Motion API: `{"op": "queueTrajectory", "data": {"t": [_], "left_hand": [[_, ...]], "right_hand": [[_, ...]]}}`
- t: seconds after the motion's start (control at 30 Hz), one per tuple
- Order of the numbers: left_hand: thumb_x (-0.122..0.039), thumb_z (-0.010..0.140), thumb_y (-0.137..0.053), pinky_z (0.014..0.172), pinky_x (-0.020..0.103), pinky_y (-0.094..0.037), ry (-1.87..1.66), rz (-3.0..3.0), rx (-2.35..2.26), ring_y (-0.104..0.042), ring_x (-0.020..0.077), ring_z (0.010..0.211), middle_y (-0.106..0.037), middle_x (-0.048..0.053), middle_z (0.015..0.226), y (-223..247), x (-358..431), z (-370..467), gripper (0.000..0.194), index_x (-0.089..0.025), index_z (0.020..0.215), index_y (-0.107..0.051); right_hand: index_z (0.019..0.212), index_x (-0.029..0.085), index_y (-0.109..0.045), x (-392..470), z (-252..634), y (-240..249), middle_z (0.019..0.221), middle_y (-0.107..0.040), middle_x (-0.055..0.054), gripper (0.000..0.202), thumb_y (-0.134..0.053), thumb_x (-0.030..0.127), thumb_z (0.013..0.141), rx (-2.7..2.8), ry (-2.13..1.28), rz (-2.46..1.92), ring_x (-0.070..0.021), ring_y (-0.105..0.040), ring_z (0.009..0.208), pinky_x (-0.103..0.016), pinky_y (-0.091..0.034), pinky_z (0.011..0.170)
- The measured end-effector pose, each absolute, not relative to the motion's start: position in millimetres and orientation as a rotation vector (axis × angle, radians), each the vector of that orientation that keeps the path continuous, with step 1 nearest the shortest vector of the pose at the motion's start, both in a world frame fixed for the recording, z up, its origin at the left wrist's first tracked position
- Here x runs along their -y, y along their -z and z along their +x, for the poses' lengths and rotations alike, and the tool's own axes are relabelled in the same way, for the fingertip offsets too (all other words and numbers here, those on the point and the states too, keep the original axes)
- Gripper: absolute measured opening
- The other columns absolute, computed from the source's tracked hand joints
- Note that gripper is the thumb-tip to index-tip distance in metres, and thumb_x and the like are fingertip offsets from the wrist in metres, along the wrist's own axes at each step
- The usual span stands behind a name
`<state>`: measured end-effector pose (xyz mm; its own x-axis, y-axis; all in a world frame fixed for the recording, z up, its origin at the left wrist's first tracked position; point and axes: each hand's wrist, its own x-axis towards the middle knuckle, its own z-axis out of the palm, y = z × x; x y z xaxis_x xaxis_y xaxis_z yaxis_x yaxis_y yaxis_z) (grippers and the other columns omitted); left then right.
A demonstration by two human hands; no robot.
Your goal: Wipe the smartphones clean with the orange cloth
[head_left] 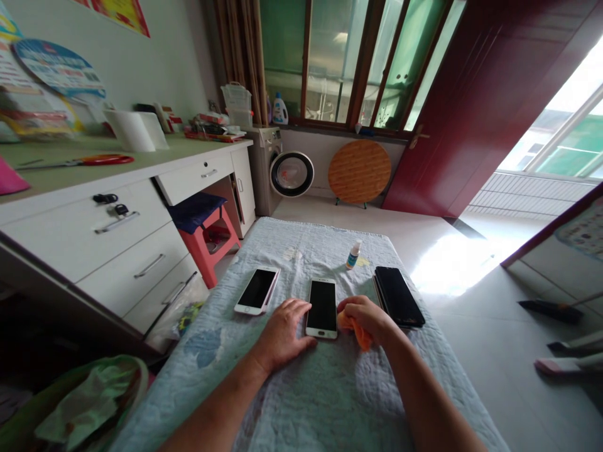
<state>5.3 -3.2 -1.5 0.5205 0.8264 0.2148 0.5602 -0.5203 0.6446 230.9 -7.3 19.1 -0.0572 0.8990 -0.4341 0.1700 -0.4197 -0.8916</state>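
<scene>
A white phone with a dark screen point(323, 305) lies face up in the middle of the cloth-covered table point(301, 242). My left hand point(285, 333) rests at its left edge, fingers spread and touching the phone's side. On the phone's right, my right hand point(365, 314) is closed on an orange cloth point(360, 333), close to the phone's edge. Another white phone point(257, 290) lies to the left, on top of something pinkish. Black phones or flat devices in a stack point(399, 296) lie to the right. Behind them stands a small spray bottle point(353, 255) with a blue label.
A white desk point(136, 235) with scissors point(101, 161) and paper rolls point(134, 130) is at the left. A red stool point(207, 242) stands beside the table, a bin point(94, 402) at the lower left. Behind are a washing machine point(267, 157) and a round wooden board point(359, 172).
</scene>
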Motion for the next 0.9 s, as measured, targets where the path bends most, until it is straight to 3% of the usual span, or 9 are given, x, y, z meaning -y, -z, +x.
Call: {"op": "queueTrajectory", "data": {"t": [0.33,0.6,0.83,0.9], "left_hand": [[-0.035,0.065,-0.080,0.103,0.045,-0.039,-0.669,2.317,-1.168,-0.053,0.0304,0.116,-0.062,0.010,0.120,-1,5,9,0.061,-0.019,0.120,-0.059],[-0.039,0.075,-0.071,0.096,0.042,-0.043,-0.706,2.364,-1.182,-0.056,0.0301,0.106,-0.063,0.011,0.111,-6,6,10,0.047,-0.018,0.115,-0.060],[-0.020,0.078,-0.058,0.081,0.031,-0.049,-0.727,2.294,-1.263,-0.061,0.0227,0.091,-0.060,0.006,0.098,-11,11,13,0.032,-0.019,0.111,-0.059],[-0.017,0.080,-0.053,0.076,0.031,-0.048,-0.759,2.301,-1.316,-0.062,0.0219,0.084,-0.060,0.006,0.090,-13,11,14,0.022,-0.018,0.101,-0.060]], "right_hand": [[0.071,0.015,-0.056,8,232,-13,0.048,-0.050,0.005,0.013,-0.055,0.022,0.060,1.031,-1.730,-1.273,-0.0090,-0.046,0.044,-0.023,-0.039,0.049],[0.088,0.018,-0.056,12,223,-18,0.062,-0.054,0.005,0.026,-0.063,0.022,0.064,1.100,-1.804,-1.028,-0.0083,-0.048,0.052,-0.022,-0.040,0.056],[0.110,0.019,-0.059,12,226,-10,0.068,-0.052,0.006,0.041,-0.064,0.025,0.070,1.197,-1.830,-1.040,-0.0071,-0.045,0.054,-0.018,-0.034,0.052],[0.111,0.018,-0.059,12,227,-11,0.068,-0.052,0.005,0.041,-0.063,0.026,0.072,1.240,-1.833,-1.030,-0.0069,-0.045,0.054,-0.018,-0.035,0.053]]}}
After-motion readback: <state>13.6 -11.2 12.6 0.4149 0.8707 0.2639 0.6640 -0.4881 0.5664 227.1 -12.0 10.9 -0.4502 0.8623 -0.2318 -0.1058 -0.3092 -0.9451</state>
